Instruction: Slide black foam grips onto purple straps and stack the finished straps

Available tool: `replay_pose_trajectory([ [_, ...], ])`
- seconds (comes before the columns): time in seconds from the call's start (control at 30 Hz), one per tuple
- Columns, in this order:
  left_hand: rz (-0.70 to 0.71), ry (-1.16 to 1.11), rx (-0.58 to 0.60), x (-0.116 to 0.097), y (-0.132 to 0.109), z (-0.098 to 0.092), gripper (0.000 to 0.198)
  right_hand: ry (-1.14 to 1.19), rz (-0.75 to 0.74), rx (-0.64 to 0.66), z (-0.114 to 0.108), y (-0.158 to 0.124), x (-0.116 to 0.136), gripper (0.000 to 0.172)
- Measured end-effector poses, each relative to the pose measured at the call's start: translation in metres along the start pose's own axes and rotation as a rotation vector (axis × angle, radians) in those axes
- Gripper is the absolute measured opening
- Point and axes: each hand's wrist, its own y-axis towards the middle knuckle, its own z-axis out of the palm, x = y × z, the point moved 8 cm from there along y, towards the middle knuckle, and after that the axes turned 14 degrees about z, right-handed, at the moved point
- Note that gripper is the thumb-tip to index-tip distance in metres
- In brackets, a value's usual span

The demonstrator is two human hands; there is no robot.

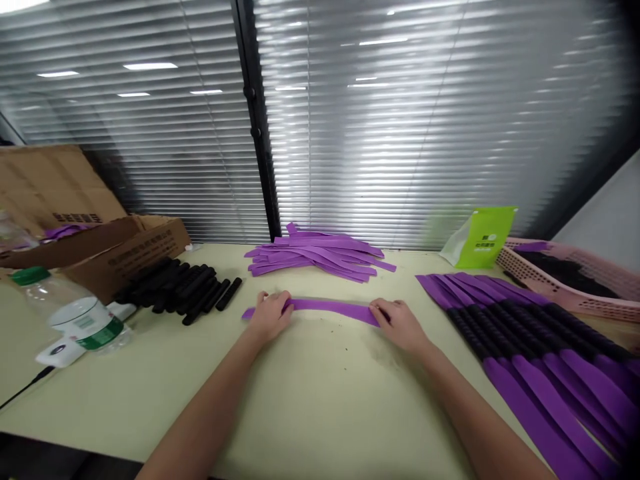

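Note:
A single purple strip (330,306) stretches between my two hands, low over the table in front of me. My left hand (273,315) pinches it near its left end, with a short tail showing beyond the fingers. At the strip's right end, the thumb and fingers of my right hand (397,323) are closed on it. Just behind lies a loose pile of purple strips (320,253). Left of my left hand is a heap of black tubes (175,287). To the right, purple strips with black wrapped middles (530,327) lie side by side.
A clear bottle with a green cap (83,313) stands at the left by a white device (61,351) with a black cable. Behind it is an open cardboard box (130,257). A green pouch (483,237) and a pink basket (575,293) holding black items stand at the back right.

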Motion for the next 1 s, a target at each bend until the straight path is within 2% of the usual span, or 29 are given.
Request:
replay_pose_trajectory([
  [0.1, -0.070, -0.017, 0.014, 0.006, -0.001, 0.001, 0.025, -0.040, 0.099, 0.006, 0.002, 0.002, -0.019, 0.037],
  [0.2, -0.202, 0.056, -0.018, 0.025, -0.005, 0.001, 0.037, -0.208, 0.204, -0.123, 0.001, 0.003, -0.036, 0.032],
  [0.27, -0.337, 0.099, -0.068, 0.045, -0.012, -0.003, 0.045, -0.242, 0.210, -0.189, 0.000, 0.002, -0.036, 0.035],
  [0.33, -0.505, 0.171, -0.146, 0.067, -0.025, -0.012, 0.046, -0.204, 0.144, -0.182, 0.002, 0.000, -0.025, 0.036],
  [0.4, -0.633, 0.279, -0.198, 0.085, -0.039, -0.021, 0.045, -0.144, 0.014, -0.104, 0.008, -0.005, -0.006, 0.038],
  [0.5, -0.731, 0.334, -0.151, 0.106, -0.054, -0.022, 0.041, -0.094, -0.159, 0.045, 0.020, -0.014, 0.024, 0.038],
  [0.57, -0.749, 0.313, -0.102, 0.116, -0.059, -0.018, 0.038, -0.103, -0.176, 0.078, 0.023, -0.016, 0.031, 0.037],
  [0.63, -0.764, 0.249, -0.083, 0.125, -0.062, -0.015, 0.039, -0.116, -0.139, 0.076, 0.024, -0.014, 0.026, 0.036],
  [0.73, -0.765, 0.117, -0.112, 0.133, -0.060, -0.014, 0.043, -0.128, -0.076, 0.061, 0.023, -0.007, 0.008, 0.036],
  [0.83, -0.630, 0.019, -0.199, 0.122, -0.043, -0.015, 0.046, -0.173, -0.020, -0.007, 0.019, -0.001, -0.010, 0.038],
  [0.93, -0.351, -0.162, -0.345, 0.082, -0.018, -0.015, 0.044, -0.200, -0.010, -0.073, 0.013, -0.002, -0.010, 0.041],
  [1.0, -0.144, -0.261, -0.357, 0.043, -0.005, -0.011, 0.041, -0.179, -0.053, -0.103, 0.008, -0.006, 0.002, 0.042],
])
